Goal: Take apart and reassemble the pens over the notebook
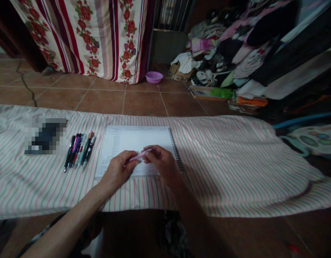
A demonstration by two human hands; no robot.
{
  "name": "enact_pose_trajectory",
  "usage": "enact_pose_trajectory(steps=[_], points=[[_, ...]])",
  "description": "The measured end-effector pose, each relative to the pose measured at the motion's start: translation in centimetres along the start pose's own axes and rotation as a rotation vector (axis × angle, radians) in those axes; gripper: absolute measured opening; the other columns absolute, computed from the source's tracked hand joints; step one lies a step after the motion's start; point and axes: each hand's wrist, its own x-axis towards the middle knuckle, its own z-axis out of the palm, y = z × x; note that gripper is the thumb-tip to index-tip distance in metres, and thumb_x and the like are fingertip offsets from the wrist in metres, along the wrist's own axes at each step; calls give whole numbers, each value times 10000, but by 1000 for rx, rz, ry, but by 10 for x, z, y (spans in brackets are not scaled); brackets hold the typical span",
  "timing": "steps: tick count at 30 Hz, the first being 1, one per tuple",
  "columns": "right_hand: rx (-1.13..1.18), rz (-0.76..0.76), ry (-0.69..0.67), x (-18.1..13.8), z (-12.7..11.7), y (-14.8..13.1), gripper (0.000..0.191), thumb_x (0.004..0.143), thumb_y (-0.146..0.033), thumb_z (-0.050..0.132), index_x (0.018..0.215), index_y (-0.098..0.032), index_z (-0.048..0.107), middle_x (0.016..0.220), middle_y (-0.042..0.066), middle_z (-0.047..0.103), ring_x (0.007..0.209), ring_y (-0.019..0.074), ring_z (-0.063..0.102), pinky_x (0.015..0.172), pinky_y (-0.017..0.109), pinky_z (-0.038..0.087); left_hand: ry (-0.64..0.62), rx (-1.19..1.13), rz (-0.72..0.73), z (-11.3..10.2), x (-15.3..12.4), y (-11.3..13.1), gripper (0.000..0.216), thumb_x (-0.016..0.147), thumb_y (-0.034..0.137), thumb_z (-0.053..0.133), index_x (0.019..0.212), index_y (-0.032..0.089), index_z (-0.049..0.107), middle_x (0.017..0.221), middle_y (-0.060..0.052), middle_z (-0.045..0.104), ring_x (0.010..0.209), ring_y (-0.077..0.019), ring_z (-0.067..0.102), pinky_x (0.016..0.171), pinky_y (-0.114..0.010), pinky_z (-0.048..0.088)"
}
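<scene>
A slim pink pen (138, 156) is held level between my two hands, just over a spiral notebook (143, 138). My left hand (121, 164) pinches its left end between thumb and fingers. At the other end, the fingers of my right hand (162, 159) close around the tip. The notebook lies open to a mostly white page with printed lines along its left side and bottom, its wire binding on the right. Left of it, several pens (79, 150) rest side by side on the striped cloth (221, 161).
A blurred-out dark rectangular item (47, 136) lies at the cloth's left. Beyond, on the tiled floor (106, 96), stand a purple basin (154, 77) by a floral curtain (84, 36) and a heap of clothes (230, 46). A blue-framed chair (307, 138) is at the right.
</scene>
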Motion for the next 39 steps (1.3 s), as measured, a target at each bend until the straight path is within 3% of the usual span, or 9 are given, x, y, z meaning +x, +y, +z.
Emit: enact_pose_trajectory(steps=[7,13,17,22,32,39], points=[[-18,-27,-16,-1,-1,0,174,698,-339,648,814,-209,657,646,-18,650,561,108,598,583,246,511,-17,57,140,-1,1,0,324,888,310,432,1156,173,550,1054,-98,613,964,-202,591,839,-338,486],[15,-9,-26,-2,0,-3,158,688,-325,653,798,-211,655,639,-24,652,563,107,602,583,249,508,-28,79,183,-5,-2,7,301,870,205,407,1105,146,585,1270,-144,494,1199,-245,458,981,-402,422],[15,-13,-42,-3,-1,-7,146,697,-309,645,802,-208,649,620,-30,642,574,106,604,583,243,509,-46,55,198,-6,-1,4,323,868,198,411,1141,156,578,1308,-159,466,1172,-254,488,987,-414,419],[-15,-18,-27,-3,-1,-5,141,703,-313,643,795,-206,648,610,-30,640,556,106,602,577,244,504,-74,45,217,-7,1,1,305,894,220,395,1130,176,584,1249,-120,515,1111,-210,531,954,-338,438],[-91,-45,8,-4,1,-5,170,714,-335,648,784,-181,633,605,-17,638,529,102,602,537,215,496,-73,111,143,-8,1,0,290,905,289,388,1060,198,615,843,-40,668,775,-164,628,703,-268,486],[-68,-50,46,-1,4,-1,184,710,-346,650,784,-181,625,605,-16,641,521,105,608,529,217,510,-30,87,105,-6,0,1,312,896,295,391,1115,183,583,943,-58,687,846,-183,639,746,-281,490]])
